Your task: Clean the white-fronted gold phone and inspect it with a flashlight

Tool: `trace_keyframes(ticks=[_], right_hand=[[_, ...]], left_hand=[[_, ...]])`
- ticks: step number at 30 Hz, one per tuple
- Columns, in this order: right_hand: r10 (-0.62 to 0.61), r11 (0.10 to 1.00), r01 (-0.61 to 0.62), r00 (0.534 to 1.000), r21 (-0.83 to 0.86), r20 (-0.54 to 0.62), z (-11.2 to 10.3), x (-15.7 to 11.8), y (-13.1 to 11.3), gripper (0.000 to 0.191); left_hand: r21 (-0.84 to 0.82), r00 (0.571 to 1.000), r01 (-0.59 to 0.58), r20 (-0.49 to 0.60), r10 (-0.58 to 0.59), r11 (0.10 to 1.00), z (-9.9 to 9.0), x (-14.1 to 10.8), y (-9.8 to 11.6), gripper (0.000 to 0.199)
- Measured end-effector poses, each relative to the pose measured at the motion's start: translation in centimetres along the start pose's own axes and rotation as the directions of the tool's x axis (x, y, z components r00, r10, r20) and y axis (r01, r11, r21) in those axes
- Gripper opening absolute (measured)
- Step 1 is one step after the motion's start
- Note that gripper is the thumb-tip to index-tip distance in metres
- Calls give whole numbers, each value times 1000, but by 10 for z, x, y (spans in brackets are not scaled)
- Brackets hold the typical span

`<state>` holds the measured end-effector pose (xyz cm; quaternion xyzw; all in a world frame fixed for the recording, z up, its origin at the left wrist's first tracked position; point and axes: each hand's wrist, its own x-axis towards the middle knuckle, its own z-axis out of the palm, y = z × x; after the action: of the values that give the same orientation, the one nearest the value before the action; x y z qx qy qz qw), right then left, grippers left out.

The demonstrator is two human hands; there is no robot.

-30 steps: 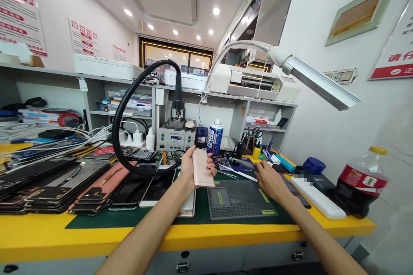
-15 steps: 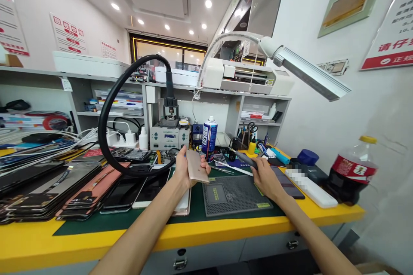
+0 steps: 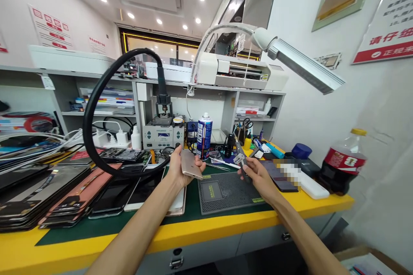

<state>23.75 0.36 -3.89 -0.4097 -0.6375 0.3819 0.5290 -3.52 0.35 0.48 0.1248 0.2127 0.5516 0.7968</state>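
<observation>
My left hand (image 3: pixel 177 167) is closed around a gold phone (image 3: pixel 191 164), its back and bottom edge facing me, above the bench left of centre. In my right hand (image 3: pixel 258 175) is a dark grey pen-like screwdriver (image 3: pixel 241 161), tilted with its thin tip up and to the left. That hand is over the right part of a grey perforated mat (image 3: pixel 226 193) with yellow labels. Behind the phone stands a blue spray can (image 3: pixel 204 135).
Phones and screens (image 3: pixel 29 193) lie stacked at the left, near a looping black hose (image 3: pixel 88 116). A grey soldering or hot-air station (image 3: pixel 164 135) stands behind. At the right are a white box (image 3: pixel 308 182) and a cola bottle (image 3: pixel 343 163). A lamp (image 3: pixel 303 64) hangs above.
The view has shifted slightly to the right. My right hand has turned the screwdriver more upright, bringing it nearer the phone. The phone is tipped so more of its bottom edge shows.
</observation>
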Motion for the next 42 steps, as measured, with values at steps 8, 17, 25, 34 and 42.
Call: trace_keyframes(ticks=[8, 17, 25, 34, 42], right_hand=[[170, 944, -186, 982, 272, 82, 0, -5, -11, 38], [312, 868, -370, 925, 332, 216, 26, -22, -24, 33], [280, 923, -337, 920, 184, 275, 45, -26, -20, 42], [-371, 755, 346, 926, -557, 72, 63, -38, -19, 21], [-281, 718, 118, 951, -686, -131, 24, -9, -5, 30]], left_hand=[[209, 977, 30, 199, -73, 977, 5, -8, 0, 33], [509, 927, 83, 276, -254, 857, 2, -11, -16, 41], [574, 919, 46, 298, -260, 818, 1, -5, -20, 41], [602, 942, 44, 240, -233, 797, 4, -2, -24, 51], [589, 951, 80, 197, -238, 805, -3, 5, -23, 48]])
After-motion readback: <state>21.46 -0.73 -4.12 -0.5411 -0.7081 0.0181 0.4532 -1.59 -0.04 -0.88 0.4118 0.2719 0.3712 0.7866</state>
